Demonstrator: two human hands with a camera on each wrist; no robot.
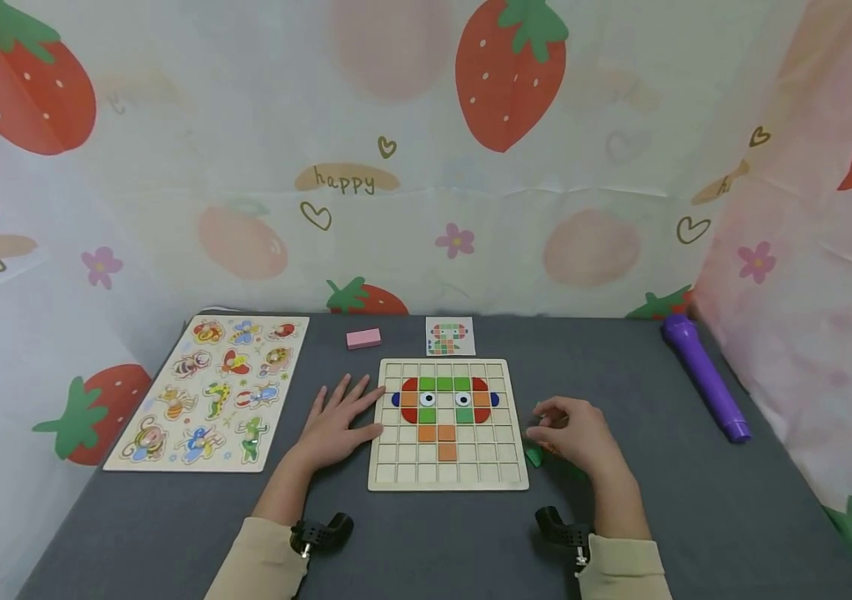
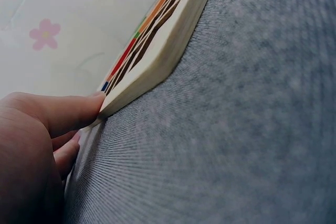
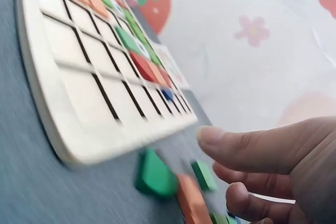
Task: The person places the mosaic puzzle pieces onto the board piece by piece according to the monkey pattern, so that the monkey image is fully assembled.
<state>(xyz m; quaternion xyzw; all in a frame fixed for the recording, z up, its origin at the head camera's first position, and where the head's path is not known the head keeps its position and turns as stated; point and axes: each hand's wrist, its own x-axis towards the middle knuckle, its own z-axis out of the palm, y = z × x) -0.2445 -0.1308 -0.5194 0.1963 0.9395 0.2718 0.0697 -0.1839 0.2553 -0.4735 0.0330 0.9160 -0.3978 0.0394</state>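
My left hand (image 1: 336, 429) lies spread on the desk (image 1: 433, 554), thumb and index fingertip touching the left edge of the grid board (image 1: 448, 483), gripping nothing. My right hand (image 1: 568, 433) hovers just right of the board, fingers loosely bent; I see nothing held in it. Below it lie a green block (image 3: 156, 174) and an orange block (image 3: 192, 200). They look light, stiff and smooth, probably a bit slippery; I'd pinch their opposite sides with thumb and fingertip.

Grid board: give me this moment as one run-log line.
left hand: touches left edge of grid board | right hand: near loose pieces beside right edge, no held piece visible | coloured tiles: fill some cells
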